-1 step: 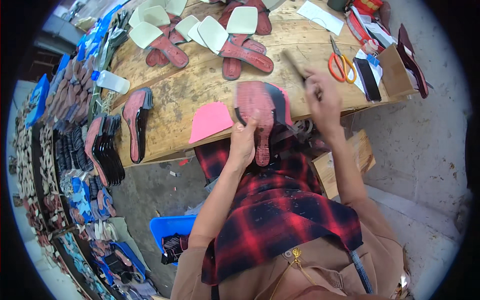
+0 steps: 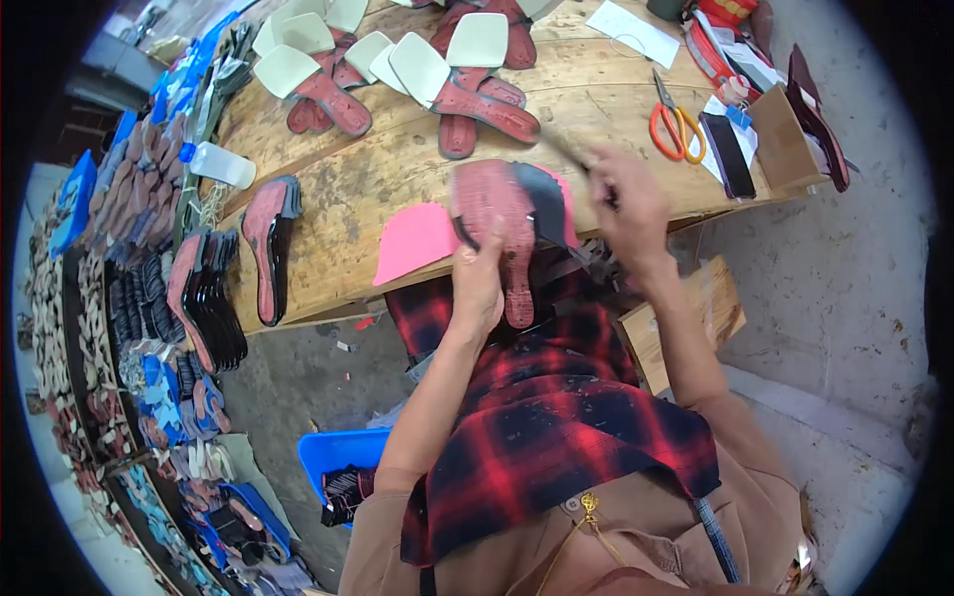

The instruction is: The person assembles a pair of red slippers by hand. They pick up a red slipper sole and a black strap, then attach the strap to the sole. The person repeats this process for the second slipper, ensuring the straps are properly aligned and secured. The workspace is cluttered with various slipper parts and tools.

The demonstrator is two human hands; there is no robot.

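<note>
My left hand (image 2: 479, 283) is closed around the narrow part of a reddish shoe sole (image 2: 487, 194), thumb on top. The sole has a broad front and a slim heel end, and it sits at the table's near edge, slightly blurred. Beneath it, a pink rounded sheet (image 2: 415, 243) shows on the left, and a dark piece (image 2: 542, 204) with pink edging on the right. To the right of the sole, my raised right hand (image 2: 633, 214) grips a long narrow tool (image 2: 564, 151). Motion smears the tool, so its kind is unclear.
Soles with pale flaps (image 2: 477, 42) lie across the far wooden table (image 2: 343, 209). Stacked soles (image 2: 270, 238) and a white bottle (image 2: 221, 165) are at left. Scissors (image 2: 676, 124), a black phone-like slab (image 2: 728, 154) and a cardboard box (image 2: 785, 139) sit right. A blue bin (image 2: 318, 452) stands below.
My right hand and its tool have shifted slightly down. My left hand and the sole have moved a little to the left.
</note>
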